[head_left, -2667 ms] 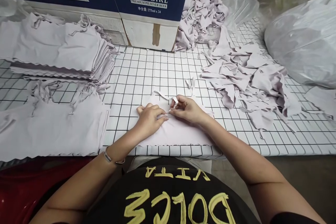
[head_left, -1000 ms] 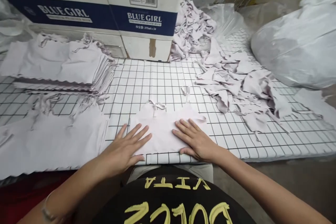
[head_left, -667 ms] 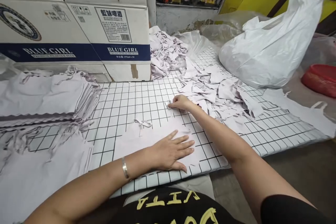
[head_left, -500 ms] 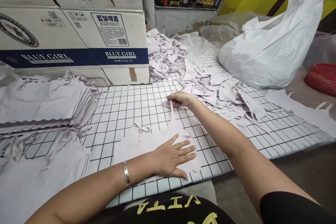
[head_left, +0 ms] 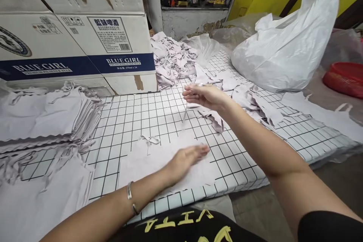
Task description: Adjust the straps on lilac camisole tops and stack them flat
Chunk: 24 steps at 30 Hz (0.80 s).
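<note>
A pale lilac camisole [head_left: 141, 170] lies flat in front of me, with a tied bow on its upper left edge. My left hand [head_left: 185, 159] is over its right half, fingers stretched out and blurred, tilted on edge; whether it touches the cloth I cannot tell. Above the garment, my right hand [head_left: 205, 96] has its fingers extended toward the left. A thin blurred shoulder strap [head_left: 185, 115] runs up from the camisole to just below those fingers. Beside and behind that hand spreads a heap of loose lilac pieces [head_left: 249, 98].
Stacked matching garments [head_left: 42, 115] stand at left, with more garments [head_left: 62, 185] nearer me. A large beer carton [head_left: 121, 75] blocks the back left. On the grid-patterned table cover [head_left: 136, 113], a full white plastic bag [head_left: 283, 56] sits back right, near a red basin [head_left: 346, 79].
My right hand has gone from pinching the strap to stretched fingers, moving slightly away from me. My left hand has turned from flat and spread to on edge. The view has shifted slightly.
</note>
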### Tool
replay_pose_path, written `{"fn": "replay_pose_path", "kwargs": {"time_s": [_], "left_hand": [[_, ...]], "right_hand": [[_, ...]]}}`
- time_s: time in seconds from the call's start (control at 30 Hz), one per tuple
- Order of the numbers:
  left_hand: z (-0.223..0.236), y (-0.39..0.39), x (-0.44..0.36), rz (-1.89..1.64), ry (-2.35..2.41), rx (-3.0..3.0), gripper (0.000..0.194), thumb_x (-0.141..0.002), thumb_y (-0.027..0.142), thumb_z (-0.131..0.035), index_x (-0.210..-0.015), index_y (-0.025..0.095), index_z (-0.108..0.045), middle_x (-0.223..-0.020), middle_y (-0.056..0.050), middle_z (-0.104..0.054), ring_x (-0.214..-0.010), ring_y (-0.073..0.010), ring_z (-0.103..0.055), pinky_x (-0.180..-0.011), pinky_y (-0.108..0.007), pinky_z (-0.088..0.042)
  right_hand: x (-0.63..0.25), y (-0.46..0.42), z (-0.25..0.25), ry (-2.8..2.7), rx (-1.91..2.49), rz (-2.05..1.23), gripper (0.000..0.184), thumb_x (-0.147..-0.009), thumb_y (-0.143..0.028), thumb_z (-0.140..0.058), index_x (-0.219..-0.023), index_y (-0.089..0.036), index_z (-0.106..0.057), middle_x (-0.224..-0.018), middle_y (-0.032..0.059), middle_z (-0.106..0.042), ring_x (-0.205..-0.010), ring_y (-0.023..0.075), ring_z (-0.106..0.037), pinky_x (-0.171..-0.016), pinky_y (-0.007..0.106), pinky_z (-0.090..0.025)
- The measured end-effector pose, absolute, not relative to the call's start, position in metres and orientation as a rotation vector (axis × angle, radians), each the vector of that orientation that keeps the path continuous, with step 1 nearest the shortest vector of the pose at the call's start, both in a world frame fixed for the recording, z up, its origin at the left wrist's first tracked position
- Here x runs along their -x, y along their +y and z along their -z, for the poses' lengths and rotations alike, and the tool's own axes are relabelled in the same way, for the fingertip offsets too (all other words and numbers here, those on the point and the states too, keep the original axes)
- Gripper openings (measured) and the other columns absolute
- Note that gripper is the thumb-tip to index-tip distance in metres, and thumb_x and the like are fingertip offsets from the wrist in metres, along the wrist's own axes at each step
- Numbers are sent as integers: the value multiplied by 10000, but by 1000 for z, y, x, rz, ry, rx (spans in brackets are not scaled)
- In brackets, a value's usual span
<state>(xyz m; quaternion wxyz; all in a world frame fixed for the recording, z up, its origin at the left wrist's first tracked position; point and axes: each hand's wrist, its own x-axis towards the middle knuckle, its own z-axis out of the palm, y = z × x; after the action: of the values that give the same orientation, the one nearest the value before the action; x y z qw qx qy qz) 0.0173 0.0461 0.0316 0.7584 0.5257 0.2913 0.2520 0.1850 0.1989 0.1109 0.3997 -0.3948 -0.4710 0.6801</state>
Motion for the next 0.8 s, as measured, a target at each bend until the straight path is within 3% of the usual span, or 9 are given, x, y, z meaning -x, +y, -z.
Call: {"fn": "replay_pose_path", "kwargs": {"time_s": [0.07,0.17,0.27,0.37,0.53,0.67,0.8], "left_hand": [[-40,54,-23,-622,609,-583,728,-943,636,-293,-1377,71,-444,-1448,-223,-437,-1322,-309,-457,-1109,-491,-362],[-42,67,-27,-712,553,-131,680,-963,586,-305,-1350,39,-422,-1415,-238,-468,-1293,-312,-489,-1079,-470,-415],[-39,71,-26,-809,532,-11,435,-992,374,-400,-1296,68,-461,-1323,-195,-566,-1243,-276,-544,-1071,-449,-438],[-44,67,-27,-816,522,-41,269,-967,175,-443,-1201,71,-525,-1199,-172,-642,-1164,-252,-607,-1043,-412,-478],[-58,67,-32,-826,582,-110,257,-944,84,-426,-1165,52,-555,-1155,-181,-659,-1092,-220,-650,-1010,-342,-510],[-54,82,-31,-814,665,-147,295,-922,51,-432,-1187,70,-558,-1158,-166,-658,-1075,-207,-657,-985,-326,-525],[-43,98,-28,-733,708,-165,302,-917,50,-449,-1200,58,-555,-1078,-158,-680,-978,-198,-688,-926,-323,-561]], "right_hand": [[-196,139,-117,-1300,800,-1746,377,-823,-297,-812,-1120,-154,-629,-1177,104,-623,-1129,236,-583,-993,341,-500],[-220,63,-117,-1716,583,-1998,715,-666,-378,-916,-1278,-206,-588,-1306,93,-546,-1284,307,-441,-1093,426,-379],[-236,29,-100,-1884,815,-1893,502,-767,-359,-848,-1192,-208,-628,-1236,88,-582,-1235,291,-480,-1084,437,-368],[-226,28,-68,-1406,1083,-1585,287,-881,-363,-733,-1093,-226,-595,-1115,60,-607,-1088,223,-565,-1001,390,-437],[-185,26,-35,-1080,902,-1944,487,-808,-358,-808,-1176,-189,-538,-1043,73,-644,-966,193,-618,-925,347,-484],[-188,11,-34,-1135,999,-2138,392,-815,-426,-794,-995,-111,-645,-883,97,-689,-738,168,-638,-701,278,-520],[-211,3,-35,-1192,1074,-2218,361,-817,-412,-800,-943,-90,-697,-847,103,-704,-753,160,-645,-683,234,-501]]}}
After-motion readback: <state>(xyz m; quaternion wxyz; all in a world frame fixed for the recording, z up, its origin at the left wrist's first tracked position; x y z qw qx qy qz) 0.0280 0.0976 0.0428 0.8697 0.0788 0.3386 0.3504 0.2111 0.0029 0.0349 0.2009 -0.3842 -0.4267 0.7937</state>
